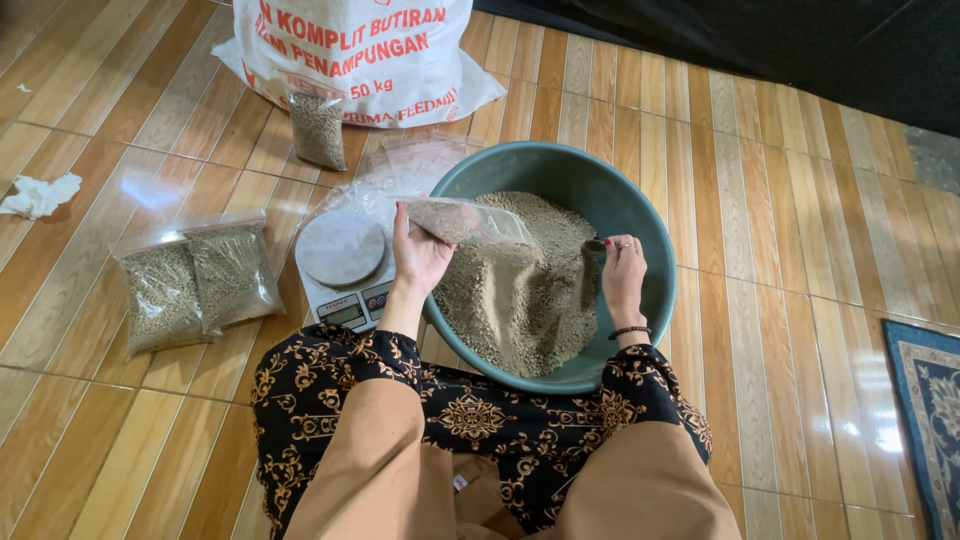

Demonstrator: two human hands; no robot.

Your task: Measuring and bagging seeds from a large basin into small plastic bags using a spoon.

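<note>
— Holding what, exactly?
— A clear plastic bag (468, 220), part-filled with feed, pinched in the left hand (418, 255); its fingers are clamped on the bag's edge above the green basin (640, 215).
— And the other one?
— The right hand (622, 275) grips a dark scoop (592, 262) sunk in the pellets (520, 300).
— Around it?
— A kitchen scale (345, 265) just left of the basin, two filled bags (195, 282) on the floor, a big sack (365, 50) behind.
</note>
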